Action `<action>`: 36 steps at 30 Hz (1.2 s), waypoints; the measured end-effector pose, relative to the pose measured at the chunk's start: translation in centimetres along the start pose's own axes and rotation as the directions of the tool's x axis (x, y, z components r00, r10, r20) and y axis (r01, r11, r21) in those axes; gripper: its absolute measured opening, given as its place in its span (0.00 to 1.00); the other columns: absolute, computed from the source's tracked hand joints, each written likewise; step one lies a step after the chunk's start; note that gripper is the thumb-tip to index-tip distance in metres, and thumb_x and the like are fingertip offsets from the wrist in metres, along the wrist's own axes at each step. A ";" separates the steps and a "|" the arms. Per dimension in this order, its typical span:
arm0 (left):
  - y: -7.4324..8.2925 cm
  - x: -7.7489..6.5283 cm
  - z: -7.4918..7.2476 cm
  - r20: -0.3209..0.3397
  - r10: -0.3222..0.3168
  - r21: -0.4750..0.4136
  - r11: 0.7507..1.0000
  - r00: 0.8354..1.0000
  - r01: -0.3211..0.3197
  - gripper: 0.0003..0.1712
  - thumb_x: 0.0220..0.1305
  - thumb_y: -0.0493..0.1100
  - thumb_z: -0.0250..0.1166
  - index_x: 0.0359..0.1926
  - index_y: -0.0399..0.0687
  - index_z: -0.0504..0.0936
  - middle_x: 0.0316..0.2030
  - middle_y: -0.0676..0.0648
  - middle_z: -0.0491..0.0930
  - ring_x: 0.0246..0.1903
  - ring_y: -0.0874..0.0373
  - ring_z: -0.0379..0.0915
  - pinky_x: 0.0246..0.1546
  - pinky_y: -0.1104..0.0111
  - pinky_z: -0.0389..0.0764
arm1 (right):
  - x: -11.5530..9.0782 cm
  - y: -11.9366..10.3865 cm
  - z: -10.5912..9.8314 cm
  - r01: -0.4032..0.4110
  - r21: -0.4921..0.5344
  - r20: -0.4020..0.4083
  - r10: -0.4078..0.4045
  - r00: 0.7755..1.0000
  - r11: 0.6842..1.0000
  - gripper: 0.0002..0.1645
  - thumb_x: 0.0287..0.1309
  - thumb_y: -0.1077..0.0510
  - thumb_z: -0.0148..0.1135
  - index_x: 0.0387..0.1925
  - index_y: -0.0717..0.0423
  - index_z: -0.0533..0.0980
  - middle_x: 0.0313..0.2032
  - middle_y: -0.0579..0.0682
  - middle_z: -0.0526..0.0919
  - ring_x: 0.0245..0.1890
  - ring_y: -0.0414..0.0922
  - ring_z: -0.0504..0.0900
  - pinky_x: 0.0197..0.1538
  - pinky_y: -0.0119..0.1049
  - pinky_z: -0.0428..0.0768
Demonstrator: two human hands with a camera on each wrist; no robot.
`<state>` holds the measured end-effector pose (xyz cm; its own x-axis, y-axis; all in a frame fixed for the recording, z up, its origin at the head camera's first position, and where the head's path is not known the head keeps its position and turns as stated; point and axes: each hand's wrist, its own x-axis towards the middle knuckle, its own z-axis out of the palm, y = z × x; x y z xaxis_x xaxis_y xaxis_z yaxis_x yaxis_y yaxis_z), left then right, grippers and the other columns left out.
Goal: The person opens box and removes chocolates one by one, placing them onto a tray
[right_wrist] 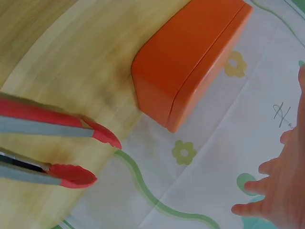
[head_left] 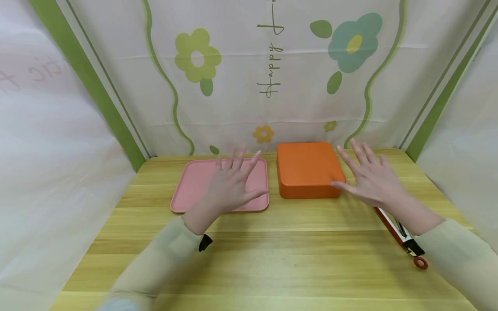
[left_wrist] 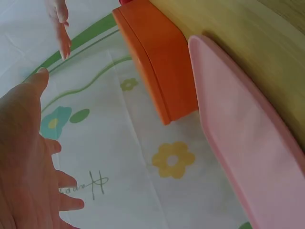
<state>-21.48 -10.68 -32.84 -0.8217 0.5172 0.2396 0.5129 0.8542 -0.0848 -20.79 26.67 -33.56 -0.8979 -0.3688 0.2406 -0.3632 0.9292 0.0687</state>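
My left hand [head_left: 229, 185] is raised with its fingers spread, above the pink tray [head_left: 198, 181] on the table; it holds nothing. To the right, my right hand [head_left: 369, 179] is held up with fingers spread, just right of the lidded orange box [head_left: 309, 166], which its thumb overlaps in the head view. Below the right forearm lie tongs [right_wrist: 71, 126] with red tips and a red ring at the handle end, partly hidden by the arm in the head view. The right wrist view shows the tong arms parted.
The wooden table [head_left: 264, 259] carries the tray at back left and the box at back centre-right. A white curtain [head_left: 233, 108] with printed flowers hangs behind it, with white cloth on both sides. A small black thing [head_left: 205, 242] shows beside the left wrist.
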 end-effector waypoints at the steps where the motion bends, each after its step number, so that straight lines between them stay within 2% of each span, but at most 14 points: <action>1: 0.2 0.2 0.2 -0.003 -0.001 -0.016 1.000 1.000 0.001 0.54 0.59 0.82 0.41 0.77 0.67 0.33 0.75 0.42 0.27 0.72 0.41 0.19 0.63 0.33 0.41 | 0.1 0.1 0.1 -0.003 0.014 0.003 0.003 1.000 1.000 0.58 0.59 0.25 0.49 0.77 0.42 0.34 0.75 0.60 0.34 0.71 0.67 0.45 0.59 0.74 0.53; 8: 1.3 1.8 2.1 -0.006 -0.024 -0.056 0.998 1.000 0.024 0.55 0.59 0.81 0.41 0.77 0.65 0.32 0.75 0.45 0.25 0.73 0.41 0.24 0.64 0.34 0.45 | 0.7 0.7 1.4 -0.021 0.080 -0.002 0.021 1.000 0.997 0.56 0.62 0.27 0.48 0.77 0.44 0.35 0.75 0.59 0.34 0.72 0.65 0.43 0.60 0.71 0.54; 14: 2.2 2.7 3.9 -0.017 -0.038 -0.132 0.991 0.999 0.035 0.56 0.59 0.81 0.44 0.78 0.61 0.34 0.75 0.46 0.25 0.73 0.40 0.30 0.65 0.36 0.44 | 1.0 1.2 2.9 -0.032 0.127 -0.016 0.035 0.999 0.991 0.55 0.63 0.28 0.48 0.77 0.43 0.33 0.76 0.58 0.34 0.72 0.65 0.45 0.61 0.70 0.55; 20: 3.1 3.7 5.4 -0.020 -0.062 -0.186 0.981 0.998 0.057 0.57 0.58 0.82 0.44 0.76 0.67 0.26 0.76 0.46 0.25 0.74 0.43 0.28 0.66 0.37 0.42 | 1.2 1.6 4.1 -0.024 0.182 -0.043 0.032 0.999 0.983 0.55 0.64 0.30 0.50 0.77 0.44 0.34 0.75 0.60 0.38 0.69 0.69 0.49 0.63 0.68 0.55; 26: 4.0 4.4 6.6 -0.004 -0.078 -0.226 0.971 0.997 0.075 0.57 0.57 0.83 0.42 0.73 0.71 0.20 0.75 0.47 0.24 0.74 0.44 0.28 0.67 0.38 0.38 | 1.2 1.8 5.0 -0.032 0.232 -0.011 0.035 0.999 0.972 0.55 0.65 0.32 0.50 0.77 0.46 0.32 0.75 0.61 0.36 0.69 0.69 0.49 0.62 0.69 0.57; 30: 4.6 4.9 7.2 0.014 -0.088 -0.258 0.962 0.996 0.089 0.57 0.57 0.83 0.43 0.73 0.72 0.21 0.75 0.46 0.27 0.74 0.43 0.31 0.67 0.40 0.38 | 1.1 2.0 5.5 -0.048 0.269 0.016 0.046 0.999 0.962 0.55 0.66 0.32 0.50 0.77 0.46 0.31 0.75 0.61 0.37 0.69 0.69 0.48 0.58 0.72 0.60; 36: 5.6 5.8 8.1 0.060 -0.096 -0.283 0.953 0.994 0.109 0.58 0.57 0.81 0.47 0.77 0.67 0.30 0.76 0.44 0.31 0.73 0.41 0.33 0.67 0.39 0.41 | 1.1 2.1 6.3 -0.052 0.346 0.044 0.039 0.998 0.937 0.55 0.66 0.33 0.51 0.77 0.50 0.33 0.75 0.63 0.38 0.69 0.70 0.49 0.60 0.72 0.55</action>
<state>-25.37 -2.50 -39.73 -0.8803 0.4355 0.1881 0.4698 0.8551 0.2194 -24.09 28.01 -39.22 -0.9213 -0.3332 0.2002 -0.3800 0.8807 -0.2828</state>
